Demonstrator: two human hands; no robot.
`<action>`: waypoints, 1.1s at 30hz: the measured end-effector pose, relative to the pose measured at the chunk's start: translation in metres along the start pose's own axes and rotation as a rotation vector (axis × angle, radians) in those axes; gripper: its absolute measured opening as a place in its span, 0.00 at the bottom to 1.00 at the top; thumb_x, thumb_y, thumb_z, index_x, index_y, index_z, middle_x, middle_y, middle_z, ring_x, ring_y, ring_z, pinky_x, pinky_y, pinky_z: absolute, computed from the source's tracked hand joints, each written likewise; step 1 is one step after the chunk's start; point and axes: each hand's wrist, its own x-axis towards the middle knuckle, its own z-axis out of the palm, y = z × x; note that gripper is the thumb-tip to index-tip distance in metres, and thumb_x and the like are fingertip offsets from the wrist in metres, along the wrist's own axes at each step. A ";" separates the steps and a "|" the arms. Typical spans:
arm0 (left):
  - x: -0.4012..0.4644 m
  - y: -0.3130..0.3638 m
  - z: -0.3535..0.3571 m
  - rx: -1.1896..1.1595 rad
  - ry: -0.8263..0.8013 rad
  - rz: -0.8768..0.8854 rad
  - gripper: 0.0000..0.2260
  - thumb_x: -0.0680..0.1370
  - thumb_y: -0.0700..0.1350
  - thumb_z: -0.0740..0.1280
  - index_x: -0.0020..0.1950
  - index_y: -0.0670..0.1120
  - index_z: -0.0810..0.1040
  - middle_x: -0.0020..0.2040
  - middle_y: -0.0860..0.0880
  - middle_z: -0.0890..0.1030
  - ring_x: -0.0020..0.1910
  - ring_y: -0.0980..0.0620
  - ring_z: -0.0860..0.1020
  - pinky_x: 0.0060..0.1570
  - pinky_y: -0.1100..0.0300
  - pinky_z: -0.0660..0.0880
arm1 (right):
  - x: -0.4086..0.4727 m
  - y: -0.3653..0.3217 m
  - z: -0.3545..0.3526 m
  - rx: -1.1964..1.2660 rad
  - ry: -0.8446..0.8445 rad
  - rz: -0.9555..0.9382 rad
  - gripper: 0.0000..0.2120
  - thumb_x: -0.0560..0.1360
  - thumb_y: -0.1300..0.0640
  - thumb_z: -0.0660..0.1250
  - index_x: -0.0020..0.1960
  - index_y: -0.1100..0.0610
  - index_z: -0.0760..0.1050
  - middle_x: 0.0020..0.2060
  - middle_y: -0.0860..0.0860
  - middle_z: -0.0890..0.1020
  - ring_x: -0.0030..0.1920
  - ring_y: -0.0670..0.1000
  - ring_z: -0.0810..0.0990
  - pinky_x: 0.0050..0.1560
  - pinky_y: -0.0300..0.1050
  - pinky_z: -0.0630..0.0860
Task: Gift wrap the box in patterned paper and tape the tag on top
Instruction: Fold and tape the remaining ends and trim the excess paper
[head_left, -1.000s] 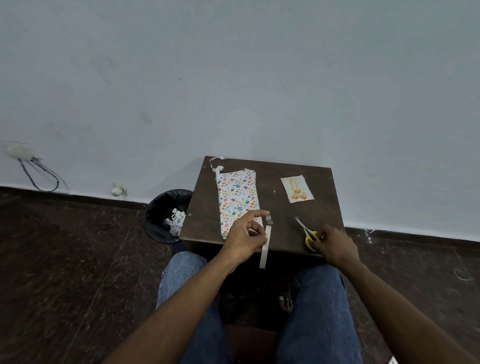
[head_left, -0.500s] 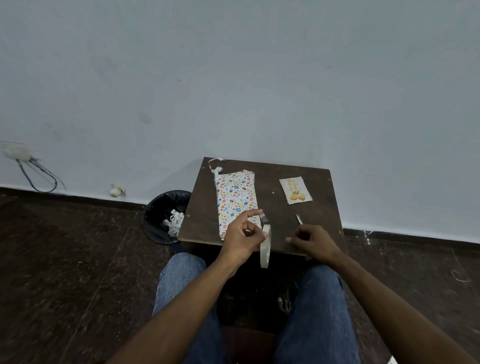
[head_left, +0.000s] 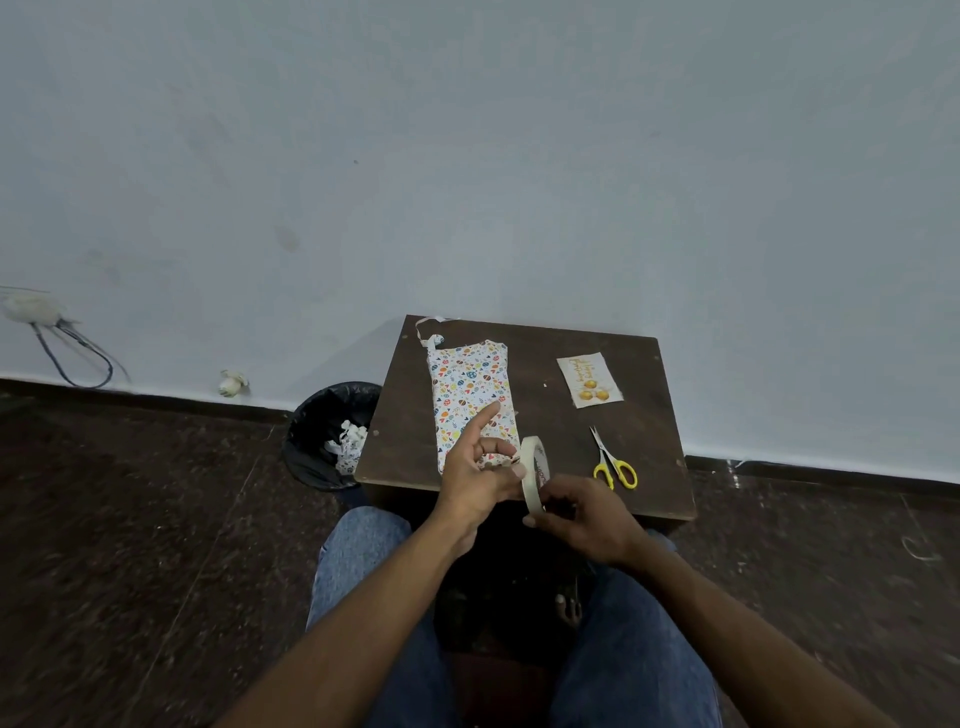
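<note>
The wrapped box (head_left: 470, 397) lies on the left part of the dark table (head_left: 540, 447), the tag (head_left: 590, 380) to its right, yellow-handled scissors (head_left: 614, 465) nearer. Both hands hold the tape roll (head_left: 535, 478) at the near edge: left hand (head_left: 480, 475) grip pinching it, forefinger extended; right hand (head_left: 587, 519) grip curled round its lower rim. Left of the table, a black bin (head_left: 332, 434) holds white scraps (head_left: 345, 441).
</note>
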 end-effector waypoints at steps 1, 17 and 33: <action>0.001 0.000 0.000 -0.024 -0.005 -0.017 0.33 0.73 0.23 0.65 0.68 0.56 0.72 0.48 0.45 0.77 0.43 0.47 0.80 0.45 0.47 0.82 | 0.000 0.002 -0.001 -0.021 0.013 -0.007 0.18 0.69 0.37 0.67 0.41 0.52 0.78 0.35 0.45 0.78 0.36 0.47 0.76 0.37 0.52 0.73; 0.004 -0.004 -0.020 0.226 0.013 0.005 0.24 0.74 0.28 0.66 0.61 0.54 0.77 0.60 0.49 0.79 0.53 0.53 0.82 0.53 0.56 0.79 | 0.057 0.019 -0.034 -0.578 0.060 0.306 0.10 0.78 0.49 0.64 0.54 0.53 0.78 0.51 0.51 0.82 0.50 0.56 0.81 0.47 0.49 0.77; 0.006 -0.010 -0.018 0.307 -0.060 0.041 0.25 0.73 0.25 0.63 0.64 0.47 0.78 0.61 0.48 0.79 0.52 0.58 0.82 0.48 0.65 0.77 | 0.047 -0.025 -0.004 0.601 0.198 0.188 0.03 0.76 0.56 0.72 0.46 0.55 0.82 0.31 0.44 0.81 0.33 0.43 0.77 0.31 0.37 0.74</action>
